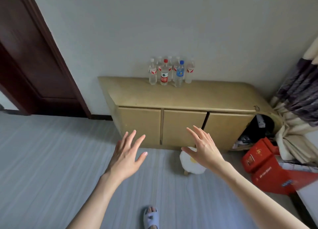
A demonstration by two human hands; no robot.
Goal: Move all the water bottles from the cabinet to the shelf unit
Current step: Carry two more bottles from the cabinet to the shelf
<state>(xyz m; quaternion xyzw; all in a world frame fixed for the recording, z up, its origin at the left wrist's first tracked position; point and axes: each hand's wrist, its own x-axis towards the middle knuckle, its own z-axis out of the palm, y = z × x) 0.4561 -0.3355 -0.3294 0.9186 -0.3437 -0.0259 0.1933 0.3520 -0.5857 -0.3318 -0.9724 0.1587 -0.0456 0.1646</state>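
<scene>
While hands (128, 157) spread, bottles (170, 72) far, atop cabinet (180, 96).

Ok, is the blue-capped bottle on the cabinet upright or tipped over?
Upright. The blue-capped bottle stands on its base on the cabinet top, cap up, in the front row of the cluster.

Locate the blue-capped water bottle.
In the head view, the blue-capped water bottle stands upright on the cabinet top, right of the red-capped bottle, front of the cluster by the wall.

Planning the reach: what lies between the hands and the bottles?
Head view: only the cabinet, its bare top and closed doors, between left hand, right hand and water bottles.
</scene>
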